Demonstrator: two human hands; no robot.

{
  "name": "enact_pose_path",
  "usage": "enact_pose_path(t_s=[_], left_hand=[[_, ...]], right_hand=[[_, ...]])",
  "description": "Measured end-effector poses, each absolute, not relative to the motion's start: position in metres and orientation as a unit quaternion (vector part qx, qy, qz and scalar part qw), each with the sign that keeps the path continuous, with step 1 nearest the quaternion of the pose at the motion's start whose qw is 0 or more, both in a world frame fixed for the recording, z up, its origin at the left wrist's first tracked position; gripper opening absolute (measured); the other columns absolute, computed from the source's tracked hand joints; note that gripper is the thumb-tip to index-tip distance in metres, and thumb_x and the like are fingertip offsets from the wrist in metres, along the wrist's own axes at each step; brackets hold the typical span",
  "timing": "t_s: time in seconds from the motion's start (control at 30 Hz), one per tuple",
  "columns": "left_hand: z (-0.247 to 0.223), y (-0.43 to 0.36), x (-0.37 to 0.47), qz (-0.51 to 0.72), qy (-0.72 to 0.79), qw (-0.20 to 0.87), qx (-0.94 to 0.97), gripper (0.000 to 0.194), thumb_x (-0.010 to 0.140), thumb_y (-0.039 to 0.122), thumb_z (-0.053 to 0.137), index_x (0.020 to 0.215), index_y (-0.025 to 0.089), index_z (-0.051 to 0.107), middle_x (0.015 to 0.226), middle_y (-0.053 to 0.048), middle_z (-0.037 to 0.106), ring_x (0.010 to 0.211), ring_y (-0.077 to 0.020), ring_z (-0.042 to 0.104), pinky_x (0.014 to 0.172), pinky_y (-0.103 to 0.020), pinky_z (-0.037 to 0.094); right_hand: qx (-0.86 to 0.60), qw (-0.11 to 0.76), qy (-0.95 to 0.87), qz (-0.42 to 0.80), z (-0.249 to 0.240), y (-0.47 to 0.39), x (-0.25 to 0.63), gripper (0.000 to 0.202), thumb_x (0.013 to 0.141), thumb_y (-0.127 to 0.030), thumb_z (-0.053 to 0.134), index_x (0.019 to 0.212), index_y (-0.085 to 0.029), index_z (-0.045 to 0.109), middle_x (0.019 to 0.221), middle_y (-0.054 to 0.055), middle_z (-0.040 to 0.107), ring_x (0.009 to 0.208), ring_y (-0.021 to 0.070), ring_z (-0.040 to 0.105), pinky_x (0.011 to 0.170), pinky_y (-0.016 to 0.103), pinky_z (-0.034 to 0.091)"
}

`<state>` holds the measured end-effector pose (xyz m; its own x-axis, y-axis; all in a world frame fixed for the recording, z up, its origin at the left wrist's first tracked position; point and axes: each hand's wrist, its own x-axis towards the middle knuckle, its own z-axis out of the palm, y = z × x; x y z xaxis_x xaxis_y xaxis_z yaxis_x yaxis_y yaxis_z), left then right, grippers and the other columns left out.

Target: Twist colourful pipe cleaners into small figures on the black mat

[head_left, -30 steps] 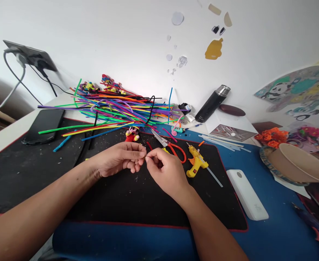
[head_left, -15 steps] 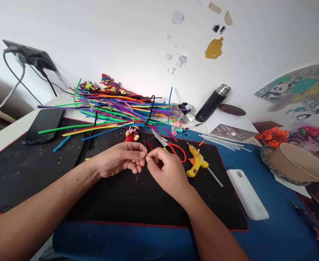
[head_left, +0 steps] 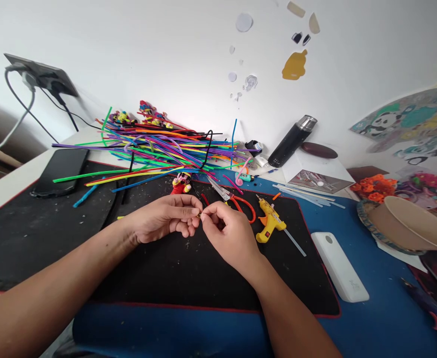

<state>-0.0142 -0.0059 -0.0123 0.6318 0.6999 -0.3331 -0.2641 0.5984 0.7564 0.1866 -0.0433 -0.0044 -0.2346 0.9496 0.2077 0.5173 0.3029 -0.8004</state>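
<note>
Above the black mat (head_left: pixel 188 278), my left hand (head_left: pixel 169 216) and my right hand (head_left: pixel 227 231) meet fingertip to fingertip. Both are closed in a pinch around something tiny and yellowish, too small to make out. Just beyond my left hand lies a small red, black and yellow pipe-cleaner figure (head_left: pixel 181 184). Scissors with orange handles (head_left: pixel 236 199) lie behind my right hand, partly hidden by it. A yellow glue gun (head_left: pixel 270 221) with a clear stick rests to the right of my right hand.
A heap of coloured pipe cleaners (head_left: pixel 162 146) spreads along the wall. A phone (head_left: pixel 59 171) lies at the left. At the right are a black flask (head_left: pixel 293 141), a white power bank (head_left: pixel 339 267), glue sticks (head_left: pixel 307 194) and a round bowl (head_left: pixel 408 223).
</note>
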Motion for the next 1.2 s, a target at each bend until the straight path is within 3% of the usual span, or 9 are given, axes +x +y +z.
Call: enact_pose_path(t_s=[0.37,0.53,0.93,1.2], left_hand=[[-0.0124,-0.0063,-0.0125,0.29,0.318,0.832,0.349,0.017,0.084,0.02,0.085,0.091,0.013,0.072,0.075,-0.006,0.075,0.062,-0.0135,0.072,0.055,-0.017,0.06],[-0.0115,-0.0065,-0.0116,0.303,0.328,0.816,0.366,0.02,0.086,0.028,0.085,0.091,0.013,0.072,0.076,-0.007,0.076,0.063,-0.0152,0.073,0.055,-0.019,0.06],[-0.0095,-0.0043,-0.0121,0.303,0.347,0.736,0.496,0.034,0.077,0.04,0.091,0.089,0.016,0.07,0.077,-0.004,0.073,0.063,-0.0147,0.069,0.059,-0.023,0.057],[-0.0077,-0.0073,-0.0123,0.33,0.383,0.611,0.609,0.026,0.084,0.039,0.083,0.087,0.018,0.069,0.075,-0.001,0.067,0.068,-0.0144,0.062,0.066,-0.024,0.05]], right_hand=[[-0.512,0.359,-0.716,0.312,-0.0064,-0.0425,0.1874,0.011,0.092,-0.024,0.061,0.084,-0.022,0.067,0.06,-0.005,0.055,0.052,0.0115,0.048,0.051,0.024,0.036],[-0.503,0.359,-0.713,0.33,-0.0055,-0.0421,0.1886,0.012,0.093,-0.024,0.06,0.083,-0.022,0.066,0.06,-0.005,0.054,0.053,0.0118,0.05,0.052,0.024,0.038],[-0.508,0.359,-0.711,0.329,-0.0079,-0.0405,0.1895,0.011,0.091,-0.023,0.06,0.083,-0.022,0.066,0.061,-0.005,0.054,0.054,0.0121,0.05,0.051,0.023,0.038],[-0.512,0.344,-0.735,0.282,-0.0095,-0.0396,0.1896,0.009,0.092,-0.021,0.061,0.084,-0.022,0.066,0.061,-0.005,0.056,0.053,0.0115,0.051,0.052,0.023,0.035]])
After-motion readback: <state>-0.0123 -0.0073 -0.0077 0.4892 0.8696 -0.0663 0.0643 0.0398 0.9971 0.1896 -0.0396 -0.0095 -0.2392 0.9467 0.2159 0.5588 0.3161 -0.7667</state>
